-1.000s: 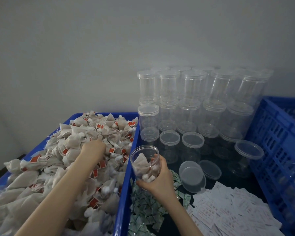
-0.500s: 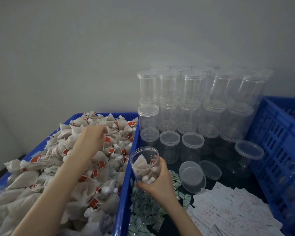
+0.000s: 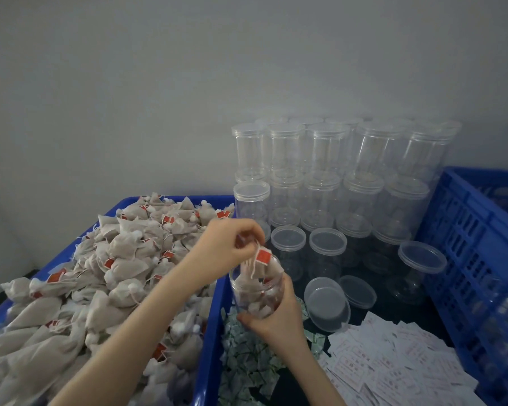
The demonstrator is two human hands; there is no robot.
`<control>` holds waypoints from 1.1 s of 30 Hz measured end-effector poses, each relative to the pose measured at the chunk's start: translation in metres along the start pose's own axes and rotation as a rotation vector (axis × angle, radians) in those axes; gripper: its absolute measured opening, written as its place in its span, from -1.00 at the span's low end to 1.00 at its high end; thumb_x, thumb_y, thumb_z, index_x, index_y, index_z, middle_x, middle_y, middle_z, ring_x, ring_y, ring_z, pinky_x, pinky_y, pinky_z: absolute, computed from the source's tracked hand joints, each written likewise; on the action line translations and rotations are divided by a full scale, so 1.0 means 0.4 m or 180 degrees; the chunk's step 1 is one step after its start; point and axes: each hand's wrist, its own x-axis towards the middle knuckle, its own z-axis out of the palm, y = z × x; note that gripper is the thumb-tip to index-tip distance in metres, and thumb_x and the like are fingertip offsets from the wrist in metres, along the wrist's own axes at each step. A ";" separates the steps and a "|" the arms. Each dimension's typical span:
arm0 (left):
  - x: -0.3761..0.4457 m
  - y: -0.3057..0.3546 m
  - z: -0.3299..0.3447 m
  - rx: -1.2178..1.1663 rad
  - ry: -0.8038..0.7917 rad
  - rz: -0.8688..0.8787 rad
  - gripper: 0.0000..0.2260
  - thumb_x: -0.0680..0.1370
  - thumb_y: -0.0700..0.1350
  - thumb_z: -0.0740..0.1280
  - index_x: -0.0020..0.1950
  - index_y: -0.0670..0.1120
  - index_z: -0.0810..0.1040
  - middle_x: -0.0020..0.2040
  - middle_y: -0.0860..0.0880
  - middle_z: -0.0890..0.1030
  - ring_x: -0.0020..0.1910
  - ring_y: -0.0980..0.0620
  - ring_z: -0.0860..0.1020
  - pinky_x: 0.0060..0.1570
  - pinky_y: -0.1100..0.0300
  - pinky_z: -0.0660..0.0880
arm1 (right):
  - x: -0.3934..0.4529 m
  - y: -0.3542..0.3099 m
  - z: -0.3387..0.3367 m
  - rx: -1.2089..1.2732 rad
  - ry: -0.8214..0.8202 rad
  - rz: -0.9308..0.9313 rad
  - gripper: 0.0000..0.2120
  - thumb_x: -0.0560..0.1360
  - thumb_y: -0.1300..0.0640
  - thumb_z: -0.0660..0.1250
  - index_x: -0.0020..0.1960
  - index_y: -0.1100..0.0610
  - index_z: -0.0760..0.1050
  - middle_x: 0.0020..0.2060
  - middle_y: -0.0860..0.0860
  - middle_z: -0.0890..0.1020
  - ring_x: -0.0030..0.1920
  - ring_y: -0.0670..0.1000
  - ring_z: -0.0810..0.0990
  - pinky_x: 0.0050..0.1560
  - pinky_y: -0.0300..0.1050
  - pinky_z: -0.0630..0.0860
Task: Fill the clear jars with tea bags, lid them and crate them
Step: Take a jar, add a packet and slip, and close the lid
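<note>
Left hand point(image 3: 226, 250) pinches a tea bag point(image 3: 261, 269) over the open jar point(image 3: 257, 291), which the right hand point(image 3: 276, 317) grips.

illumination dim, even and cool, with no distinct source and only faint shadows. soft glare sits on the stacked clear jars point(image 3: 329, 177). slight blur across the left hand point(image 3: 226, 247). wide-angle bending toward frame edges; the blue crate point(image 3: 475, 259) at right appears smeared.

Both forearms are bare, with no sleeve showing; the left hand point(image 3: 226, 250) and right hand point(image 3: 276, 316) wear nothing.
</note>
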 end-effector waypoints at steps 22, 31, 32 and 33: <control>0.081 -0.121 0.202 0.1377 -0.1166 -0.0976 -0.84 0.60 -0.21 0.22 0.08 -0.16 0.58 0.02 -0.12 0.62 -0.02 -0.06 0.60 0.05 0.06 0.55 | -0.023 0.026 -0.149 -0.0132 0.0541 -0.0075 -0.10 0.01 -0.13 0.60 0.30 -0.20 0.33 0.07 -0.27 0.58 0.07 -0.34 0.56 -0.08 -0.50 0.48; 0.046 -0.176 0.413 0.2540 -0.2567 -0.0571 -0.68 0.57 -0.09 0.28 0.31 -0.14 0.48 0.21 -0.14 0.55 0.15 -0.15 0.55 0.06 0.01 0.49 | -0.026 0.018 -0.179 -0.0222 0.0662 -0.0216 -0.20 -0.01 -0.08 0.56 0.20 -0.24 0.35 0.07 -0.38 0.55 0.09 -0.30 0.56 -0.05 -0.47 0.49; 0.046 -0.179 0.419 0.2630 -0.2541 -0.0509 -0.69 0.58 -0.13 0.25 0.31 -0.15 0.48 0.23 -0.14 0.54 0.17 -0.15 0.55 0.08 0.00 0.49 | -0.026 0.019 -0.179 -0.0218 0.0670 -0.0210 -0.19 -0.01 -0.08 0.56 0.20 -0.25 0.35 0.07 -0.33 0.57 0.09 -0.30 0.56 -0.04 -0.47 0.49; 0.046 -0.182 0.423 0.2715 -0.2523 -0.0465 -0.71 0.60 -0.17 0.22 0.32 -0.16 0.47 0.25 -0.15 0.54 0.18 -0.15 0.55 0.09 -0.01 0.49 | -0.026 0.021 -0.178 -0.0218 0.0678 -0.0203 -0.18 -0.01 -0.09 0.56 0.20 -0.25 0.35 0.06 -0.29 0.58 0.09 -0.30 0.56 -0.03 -0.46 0.50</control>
